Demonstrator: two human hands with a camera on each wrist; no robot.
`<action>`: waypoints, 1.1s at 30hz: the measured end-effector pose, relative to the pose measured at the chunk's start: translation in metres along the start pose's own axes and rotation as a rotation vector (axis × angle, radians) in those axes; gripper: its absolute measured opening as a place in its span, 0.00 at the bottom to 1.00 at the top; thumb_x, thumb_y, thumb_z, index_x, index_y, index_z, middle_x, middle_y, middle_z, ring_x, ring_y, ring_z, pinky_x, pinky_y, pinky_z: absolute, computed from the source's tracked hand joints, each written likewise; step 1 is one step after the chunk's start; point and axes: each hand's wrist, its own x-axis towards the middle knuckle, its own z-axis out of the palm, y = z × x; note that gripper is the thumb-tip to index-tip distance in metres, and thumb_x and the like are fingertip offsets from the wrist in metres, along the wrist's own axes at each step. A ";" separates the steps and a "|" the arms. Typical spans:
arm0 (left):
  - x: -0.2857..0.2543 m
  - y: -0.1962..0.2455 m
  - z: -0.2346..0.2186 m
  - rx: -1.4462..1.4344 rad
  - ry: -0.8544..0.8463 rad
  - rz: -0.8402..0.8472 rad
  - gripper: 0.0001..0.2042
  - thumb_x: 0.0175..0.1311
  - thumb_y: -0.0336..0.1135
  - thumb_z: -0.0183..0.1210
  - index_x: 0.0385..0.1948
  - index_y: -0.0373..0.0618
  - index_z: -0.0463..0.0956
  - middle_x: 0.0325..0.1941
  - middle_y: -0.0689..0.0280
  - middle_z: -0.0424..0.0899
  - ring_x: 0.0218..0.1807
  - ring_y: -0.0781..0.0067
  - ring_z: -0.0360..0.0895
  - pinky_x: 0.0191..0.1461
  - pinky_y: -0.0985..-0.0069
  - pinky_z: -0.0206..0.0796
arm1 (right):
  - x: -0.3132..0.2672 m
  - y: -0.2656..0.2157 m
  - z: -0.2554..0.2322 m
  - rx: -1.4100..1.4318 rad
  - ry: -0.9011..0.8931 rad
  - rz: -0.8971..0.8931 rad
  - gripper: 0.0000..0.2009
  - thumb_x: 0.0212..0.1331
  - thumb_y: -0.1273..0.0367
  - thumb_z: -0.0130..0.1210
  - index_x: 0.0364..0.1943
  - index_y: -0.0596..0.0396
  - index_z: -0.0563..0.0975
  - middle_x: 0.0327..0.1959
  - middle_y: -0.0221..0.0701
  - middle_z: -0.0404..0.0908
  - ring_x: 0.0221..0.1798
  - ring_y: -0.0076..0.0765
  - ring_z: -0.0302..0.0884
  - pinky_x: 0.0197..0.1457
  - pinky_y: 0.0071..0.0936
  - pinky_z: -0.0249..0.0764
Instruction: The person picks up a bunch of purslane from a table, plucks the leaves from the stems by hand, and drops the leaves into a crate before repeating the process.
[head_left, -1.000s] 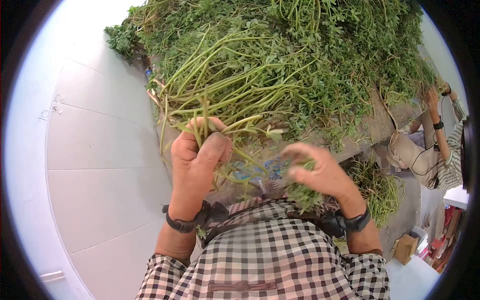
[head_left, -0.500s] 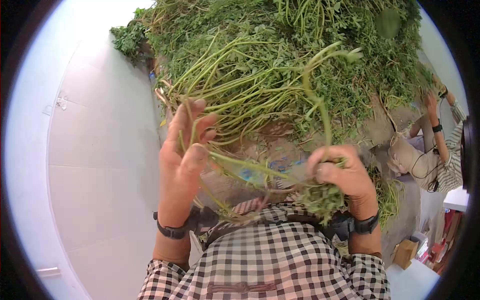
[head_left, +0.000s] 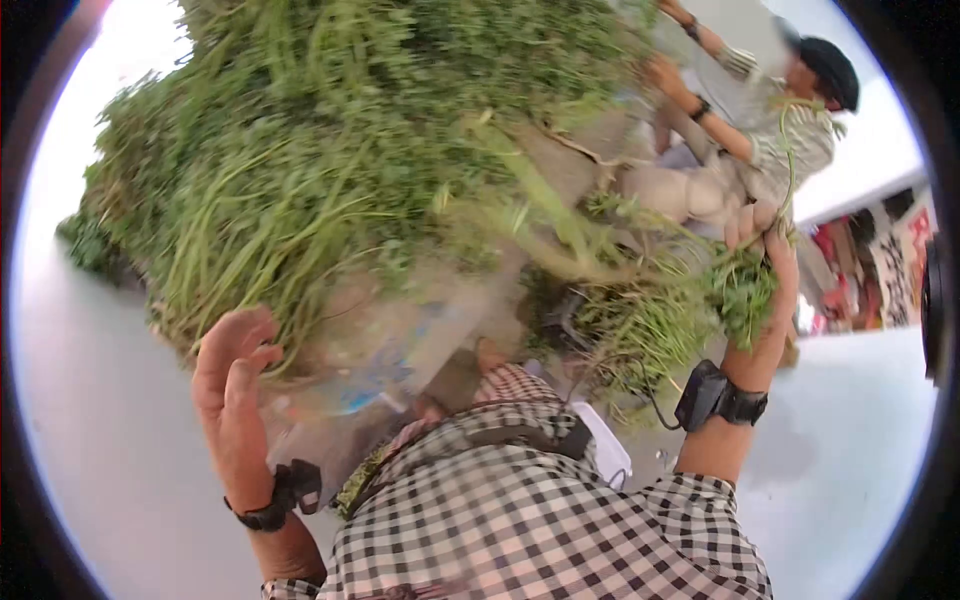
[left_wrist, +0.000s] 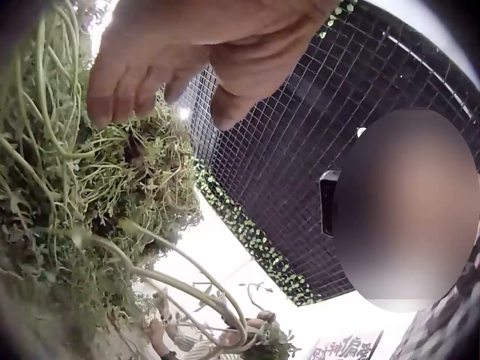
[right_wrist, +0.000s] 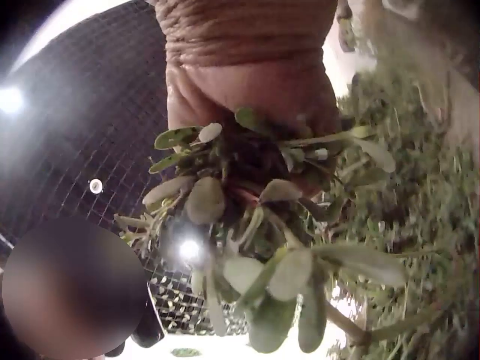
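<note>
My right hand reaches out to the right and grips a small bunch of purslane stems. Oval, fleshy leaves crowd under that hand in the right wrist view, hiding most of its fingers. Long stems stick out of the bunch to the left and upward. At the near left edge of the big purslane pile, my left hand is raised with its fingers loosely bent and holding nothing. The left wrist view shows those fingers hanging relaxed, with the pile beside them.
A second, smaller heap of stems lies lower down between the pile and my right arm. Beyond it sits another person in a striped shirt. A white container edge shows near my lap.
My view has turned to the right. The left hand has let go of the stems it held. My right hand has swung out right, carrying the bunch.
</note>
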 end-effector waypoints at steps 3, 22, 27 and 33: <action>0.006 0.001 0.016 0.075 -0.091 -0.026 0.16 0.60 0.36 0.49 0.46 0.36 0.70 0.46 0.61 0.75 0.48 0.69 0.71 0.48 0.73 0.64 | 0.031 -0.011 -0.084 0.007 -0.117 0.013 0.11 0.59 0.64 0.50 0.41 0.56 0.70 0.36 0.27 0.72 0.38 0.26 0.69 0.38 0.22 0.68; 0.026 -0.001 0.043 0.216 -0.310 -0.108 0.15 0.60 0.38 0.51 0.40 0.33 0.72 0.37 0.64 0.77 0.37 0.76 0.71 0.44 0.78 0.63 | -0.047 0.203 -0.294 -0.297 0.614 0.735 0.20 0.51 0.60 0.57 0.46 0.56 0.74 0.45 0.33 0.76 0.46 0.37 0.73 0.46 0.39 0.70; 0.020 -0.005 0.047 0.184 -0.267 -0.156 0.17 0.60 0.40 0.52 0.40 0.33 0.72 0.36 0.63 0.77 0.37 0.76 0.71 0.45 0.77 0.64 | -0.020 0.177 -0.219 -0.437 0.347 0.745 0.21 0.48 0.62 0.58 0.48 0.52 0.73 0.49 0.33 0.73 0.49 0.38 0.69 0.45 0.42 0.68; 0.014 -0.008 0.039 0.179 -0.208 -0.212 0.16 0.59 0.38 0.51 0.39 0.32 0.72 0.35 0.61 0.77 0.38 0.74 0.73 0.45 0.76 0.65 | 0.005 0.202 -0.224 -0.534 0.239 0.838 0.18 0.51 0.64 0.54 0.48 0.49 0.74 0.49 0.32 0.72 0.48 0.39 0.69 0.46 0.43 0.68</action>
